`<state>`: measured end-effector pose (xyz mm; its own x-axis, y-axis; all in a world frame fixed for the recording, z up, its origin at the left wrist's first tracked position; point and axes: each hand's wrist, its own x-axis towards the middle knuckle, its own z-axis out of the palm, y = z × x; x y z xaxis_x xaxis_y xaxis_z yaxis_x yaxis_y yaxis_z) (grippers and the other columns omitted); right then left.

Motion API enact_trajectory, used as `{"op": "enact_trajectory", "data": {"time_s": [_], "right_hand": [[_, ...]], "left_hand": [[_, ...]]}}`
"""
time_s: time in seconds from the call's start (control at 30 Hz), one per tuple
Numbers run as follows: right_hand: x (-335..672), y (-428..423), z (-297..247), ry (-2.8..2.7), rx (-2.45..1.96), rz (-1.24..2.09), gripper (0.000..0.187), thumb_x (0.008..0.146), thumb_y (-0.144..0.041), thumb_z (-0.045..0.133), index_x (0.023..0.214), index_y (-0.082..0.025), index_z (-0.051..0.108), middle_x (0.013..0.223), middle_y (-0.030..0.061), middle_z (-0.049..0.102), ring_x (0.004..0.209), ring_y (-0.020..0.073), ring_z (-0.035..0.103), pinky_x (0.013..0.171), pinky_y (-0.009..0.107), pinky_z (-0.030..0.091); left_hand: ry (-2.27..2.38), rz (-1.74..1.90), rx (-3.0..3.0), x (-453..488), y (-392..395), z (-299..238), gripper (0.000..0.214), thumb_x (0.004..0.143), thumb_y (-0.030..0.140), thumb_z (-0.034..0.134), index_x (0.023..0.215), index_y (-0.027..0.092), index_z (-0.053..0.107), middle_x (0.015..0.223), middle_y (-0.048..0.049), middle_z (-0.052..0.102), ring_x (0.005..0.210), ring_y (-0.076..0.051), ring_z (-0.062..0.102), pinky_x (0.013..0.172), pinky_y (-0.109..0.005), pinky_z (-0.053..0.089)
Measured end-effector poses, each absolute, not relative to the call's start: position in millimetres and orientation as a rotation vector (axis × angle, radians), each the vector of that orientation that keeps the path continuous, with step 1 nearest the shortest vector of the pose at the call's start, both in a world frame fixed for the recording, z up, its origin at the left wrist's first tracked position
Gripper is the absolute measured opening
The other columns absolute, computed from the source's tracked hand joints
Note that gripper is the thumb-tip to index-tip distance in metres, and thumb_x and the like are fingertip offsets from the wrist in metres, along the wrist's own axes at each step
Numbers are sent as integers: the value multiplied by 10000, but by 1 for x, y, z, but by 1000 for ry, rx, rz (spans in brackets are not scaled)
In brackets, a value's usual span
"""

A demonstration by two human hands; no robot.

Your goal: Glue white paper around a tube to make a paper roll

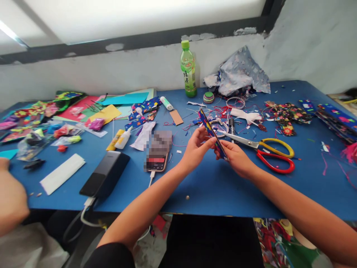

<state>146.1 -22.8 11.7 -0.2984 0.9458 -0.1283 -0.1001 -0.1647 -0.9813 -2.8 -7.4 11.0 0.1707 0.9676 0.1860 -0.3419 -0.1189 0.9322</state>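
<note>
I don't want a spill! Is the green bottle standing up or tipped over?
Standing up. The green bottle rests on its base at the back of the blue table, with its green cap on top.

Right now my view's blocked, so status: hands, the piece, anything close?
Left hand and right hand both shut on patterned strip. Strip held tilted above blue table. Scissors lie beside right hand, phone near left.

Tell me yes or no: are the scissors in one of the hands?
No, the scissors lie on the blue table beside the right hand, which holds a patterned strip together with the left hand.
</note>
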Motion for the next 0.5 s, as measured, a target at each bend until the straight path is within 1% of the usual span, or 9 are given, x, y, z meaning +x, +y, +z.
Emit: {"op": "enact_trajectory", "data": {"time_s": [0.1,0.2,0.27,0.33,0.43,0.5], "right_hand": [[148,-20,9,-1249,-1110,1555,415,741,-590,680,743,-181,605,642,-35,499,587,104,442,589,253,412],[149,-18,7,-1243,-1126,1505,403,775,-594,641,833,-195,626,767,-1,562,689,136,517,631,266,459],[151,-18,7,-1241,-1108,1443,401,787,-596,632,934,-223,625,927,19,601,831,166,563,719,286,484],[152,-17,7,-1251,-1068,1395,437,764,-596,666,1026,-250,612,1057,25,617,953,189,576,841,317,480],[154,-16,6,-1266,-1008,1387,460,740,-570,710,1066,-259,619,1109,30,650,1039,218,588,986,371,429],[156,-14,6,-1248,-996,1388,422,739,-543,724,1036,-256,638,1097,29,670,1054,229,597,1004,386,420]], "left_hand": [[786,1274,1256,-5,-4,10,453,766,484,707,1084,196,564,973,-54,660,816,-150,614,682,-257,503],[863,1247,1387,-6,-1,8,420,819,459,651,1128,186,572,994,-72,663,822,-152,618,683,-255,490],[917,1235,1460,-7,-2,6,417,818,419,663,1145,171,587,970,-73,660,818,-156,610,700,-270,487],[969,1214,1565,-8,-3,5,439,795,386,695,1163,163,608,943,-67,654,814,-163,597,713,-285,481],[1006,1162,1749,-9,-6,4,476,778,357,711,1211,183,621,945,-57,642,821,-177,588,719,-299,474],[1003,1097,1884,-9,-6,5,483,799,354,686,1249,197,610,972,-64,643,841,-193,597,753,-324,482]]}}
